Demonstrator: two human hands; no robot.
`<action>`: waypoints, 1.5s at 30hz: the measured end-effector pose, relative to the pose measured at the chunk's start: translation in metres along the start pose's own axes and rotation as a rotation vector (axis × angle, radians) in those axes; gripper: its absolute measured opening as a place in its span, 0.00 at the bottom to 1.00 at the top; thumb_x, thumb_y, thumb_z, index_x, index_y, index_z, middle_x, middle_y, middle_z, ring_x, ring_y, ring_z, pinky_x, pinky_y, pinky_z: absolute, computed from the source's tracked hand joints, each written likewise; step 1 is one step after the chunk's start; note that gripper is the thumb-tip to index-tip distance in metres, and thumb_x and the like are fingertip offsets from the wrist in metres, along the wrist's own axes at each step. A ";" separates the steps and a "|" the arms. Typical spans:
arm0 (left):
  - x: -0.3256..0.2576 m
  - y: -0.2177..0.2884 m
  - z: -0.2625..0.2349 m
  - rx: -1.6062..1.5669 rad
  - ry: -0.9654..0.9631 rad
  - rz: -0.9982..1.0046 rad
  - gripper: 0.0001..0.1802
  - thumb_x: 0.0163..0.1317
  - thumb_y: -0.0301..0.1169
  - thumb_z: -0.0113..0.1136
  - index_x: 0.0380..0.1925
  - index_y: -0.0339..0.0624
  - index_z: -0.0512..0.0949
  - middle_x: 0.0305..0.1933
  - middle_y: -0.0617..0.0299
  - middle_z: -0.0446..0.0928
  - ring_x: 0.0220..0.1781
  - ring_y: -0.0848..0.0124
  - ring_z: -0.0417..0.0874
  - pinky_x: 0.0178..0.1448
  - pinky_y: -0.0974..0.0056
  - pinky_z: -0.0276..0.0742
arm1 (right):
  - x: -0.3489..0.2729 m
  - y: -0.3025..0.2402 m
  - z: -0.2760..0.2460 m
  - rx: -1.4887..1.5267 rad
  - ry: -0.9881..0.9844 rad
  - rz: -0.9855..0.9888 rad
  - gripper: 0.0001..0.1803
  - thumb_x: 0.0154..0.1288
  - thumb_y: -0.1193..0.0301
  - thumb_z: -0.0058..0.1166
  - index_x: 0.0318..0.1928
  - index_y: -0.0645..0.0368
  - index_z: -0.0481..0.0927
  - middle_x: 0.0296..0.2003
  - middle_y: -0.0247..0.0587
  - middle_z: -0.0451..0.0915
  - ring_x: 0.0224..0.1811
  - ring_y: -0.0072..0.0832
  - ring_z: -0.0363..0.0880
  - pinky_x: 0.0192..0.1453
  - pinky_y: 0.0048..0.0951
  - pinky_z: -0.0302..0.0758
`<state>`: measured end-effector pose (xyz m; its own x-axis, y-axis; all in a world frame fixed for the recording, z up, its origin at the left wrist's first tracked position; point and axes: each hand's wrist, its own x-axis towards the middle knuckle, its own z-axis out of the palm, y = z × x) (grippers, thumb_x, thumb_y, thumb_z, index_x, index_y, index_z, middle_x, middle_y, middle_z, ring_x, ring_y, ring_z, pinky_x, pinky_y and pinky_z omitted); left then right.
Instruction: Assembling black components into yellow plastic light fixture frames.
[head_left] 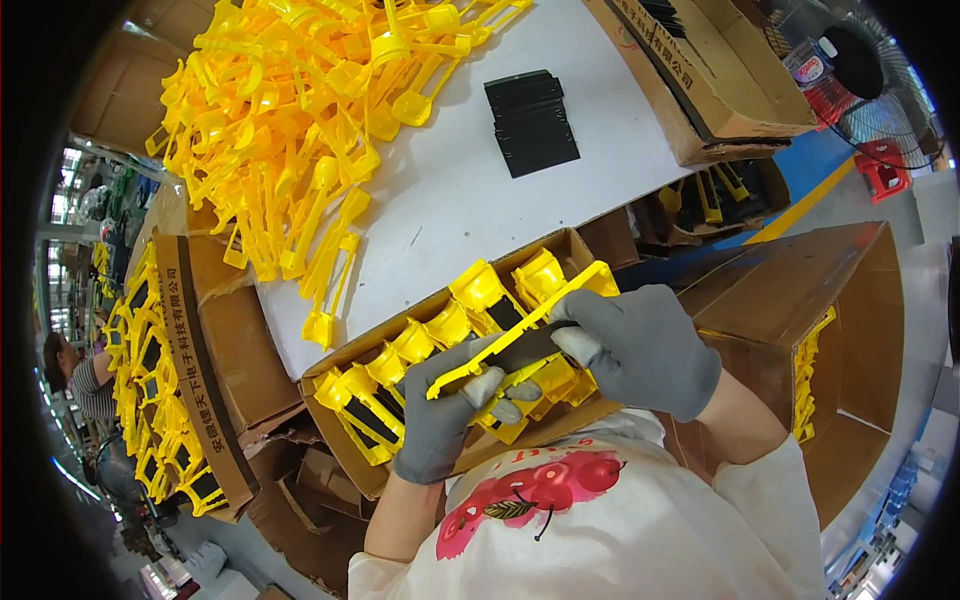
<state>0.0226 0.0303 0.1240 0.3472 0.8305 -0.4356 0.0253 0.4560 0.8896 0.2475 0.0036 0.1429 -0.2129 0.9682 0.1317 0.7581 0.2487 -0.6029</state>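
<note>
My left hand [437, 415], in a grey glove, grips the lower left end of a long yellow plastic frame [492, 349]. My right hand [650, 345], gloved the same way, pinches the frame near its upper right end. A thin black strip [527, 350] lies along the frame's underside, between my hands; whether it is seated in the frame I cannot tell. Just below them is a cardboard box [408, 318] holding a row of similar yellow frames [445, 325], several with black pieces in them.
On the white tabletop [440, 210] lie a big heap of yellow frames [270, 130] and a stack of black strips [535, 125]. Open cartons flank me, one with filled frames [150, 380] at left, another [860, 330] at right. A person [88, 380] is at far left.
</note>
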 end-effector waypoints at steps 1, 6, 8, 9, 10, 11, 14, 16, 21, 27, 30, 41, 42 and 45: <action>-0.001 -0.001 0.001 -0.044 0.005 -0.010 0.18 0.56 0.22 0.63 0.48 0.33 0.81 0.41 0.61 0.82 0.42 0.76 0.79 0.50 0.70 0.75 | 0.000 0.000 0.000 0.002 0.000 0.001 0.11 0.66 0.64 0.56 0.43 0.54 0.73 0.22 0.43 0.79 0.21 0.39 0.80 0.23 0.33 0.72; 0.000 0.004 0.003 -0.099 -0.003 -0.094 0.18 0.56 0.22 0.63 0.48 0.33 0.81 0.38 0.62 0.81 0.41 0.76 0.79 0.48 0.70 0.75 | -0.004 0.005 0.006 0.022 -0.019 0.023 0.11 0.67 0.63 0.55 0.43 0.53 0.73 0.21 0.42 0.78 0.21 0.38 0.80 0.23 0.34 0.72; 0.002 0.008 0.006 0.041 -0.049 -0.044 0.17 0.57 0.21 0.62 0.47 0.31 0.81 0.37 0.60 0.82 0.37 0.75 0.82 0.42 0.71 0.78 | -0.005 0.005 0.005 0.004 0.016 0.032 0.12 0.66 0.61 0.55 0.43 0.53 0.73 0.21 0.41 0.78 0.20 0.37 0.79 0.22 0.34 0.72; 0.003 0.015 0.009 -0.020 -0.052 -0.062 0.16 0.57 0.20 0.61 0.47 0.30 0.80 0.37 0.59 0.82 0.34 0.73 0.83 0.39 0.72 0.79 | -0.006 0.005 0.003 -0.012 0.048 0.038 0.12 0.66 0.60 0.56 0.42 0.52 0.73 0.21 0.39 0.78 0.20 0.37 0.79 0.22 0.35 0.71; 0.002 0.021 0.013 -0.082 -0.056 -0.081 0.15 0.58 0.20 0.61 0.46 0.29 0.80 0.36 0.58 0.82 0.31 0.72 0.84 0.35 0.72 0.79 | -0.007 0.003 0.000 -0.017 0.051 0.045 0.12 0.66 0.60 0.56 0.42 0.52 0.73 0.21 0.39 0.78 0.20 0.37 0.79 0.22 0.35 0.71; 0.002 0.023 0.014 -0.130 -0.015 -0.063 0.14 0.59 0.19 0.60 0.46 0.28 0.80 0.35 0.56 0.82 0.28 0.70 0.85 0.29 0.72 0.79 | -0.005 -0.001 -0.004 -0.059 0.125 0.063 0.15 0.64 0.58 0.58 0.44 0.52 0.74 0.22 0.38 0.79 0.21 0.36 0.79 0.23 0.34 0.72; 0.002 0.013 0.004 0.028 0.009 0.016 0.15 0.57 0.18 0.61 0.45 0.28 0.80 0.35 0.54 0.82 0.28 0.69 0.85 0.30 0.70 0.81 | -0.006 -0.005 -0.018 -0.108 0.316 0.173 0.26 0.57 0.52 0.63 0.51 0.51 0.75 0.30 0.36 0.80 0.29 0.33 0.81 0.28 0.32 0.75; -0.003 0.014 0.005 -0.036 -0.032 -0.017 0.15 0.56 0.18 0.61 0.45 0.28 0.80 0.35 0.54 0.82 0.29 0.68 0.85 0.30 0.70 0.81 | -0.003 0.003 -0.017 0.149 0.316 0.161 0.29 0.53 0.58 0.68 0.53 0.57 0.75 0.35 0.37 0.79 0.36 0.29 0.79 0.36 0.26 0.75; -0.013 0.008 -0.002 -0.040 -0.114 -0.115 0.14 0.58 0.18 0.62 0.45 0.26 0.79 0.33 0.51 0.83 0.30 0.68 0.86 0.29 0.72 0.81 | -0.024 0.017 0.010 0.515 -0.078 0.288 0.11 0.60 0.69 0.63 0.41 0.59 0.80 0.29 0.40 0.83 0.29 0.26 0.83 0.35 0.24 0.77; -0.020 -0.005 -0.023 0.018 -0.082 -0.173 0.13 0.58 0.18 0.61 0.44 0.25 0.80 0.33 0.51 0.83 0.29 0.68 0.86 0.28 0.72 0.80 | -0.042 -0.002 0.044 0.309 0.000 0.341 0.11 0.55 0.66 0.68 0.35 0.55 0.81 0.25 0.42 0.82 0.25 0.33 0.82 0.30 0.26 0.77; -0.022 -0.008 -0.031 0.060 -0.077 -0.163 0.12 0.58 0.17 0.61 0.43 0.26 0.80 0.33 0.51 0.83 0.29 0.68 0.86 0.28 0.72 0.81 | -0.044 -0.007 0.057 0.276 0.033 0.317 0.13 0.54 0.64 0.69 0.36 0.54 0.81 0.24 0.41 0.81 0.25 0.37 0.82 0.29 0.29 0.77; 0.051 0.038 -0.107 0.379 -0.366 -0.309 0.13 0.56 0.25 0.63 0.40 0.36 0.74 0.27 0.61 0.78 0.22 0.76 0.80 0.20 0.75 0.71 | 0.030 0.021 0.072 -0.229 0.112 -0.036 0.27 0.59 0.56 0.59 0.59 0.46 0.73 0.63 0.44 0.68 0.70 0.40 0.59 0.72 0.48 0.52; 0.059 0.038 -0.101 0.475 -0.415 -0.339 0.13 0.56 0.27 0.64 0.40 0.37 0.75 0.26 0.62 0.78 0.21 0.77 0.79 0.20 0.75 0.70 | 0.028 0.026 0.080 -0.230 0.114 -0.040 0.27 0.59 0.56 0.59 0.59 0.46 0.73 0.63 0.44 0.68 0.70 0.40 0.59 0.72 0.48 0.52; 0.070 0.040 -0.073 0.795 -0.298 -0.287 0.19 0.53 0.34 0.69 0.41 0.36 0.75 0.25 0.58 0.78 0.23 0.71 0.80 0.25 0.67 0.74 | 0.019 0.035 0.091 -0.277 -0.032 -0.098 0.27 0.61 0.60 0.57 0.61 0.51 0.71 0.68 0.44 0.62 0.72 0.41 0.56 0.73 0.53 0.47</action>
<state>-0.0208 0.1301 0.1185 0.4537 0.5510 -0.7004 0.7520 0.1851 0.6327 0.2140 0.0280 0.0526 -0.3091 0.9390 0.1510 0.8715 0.3432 -0.3502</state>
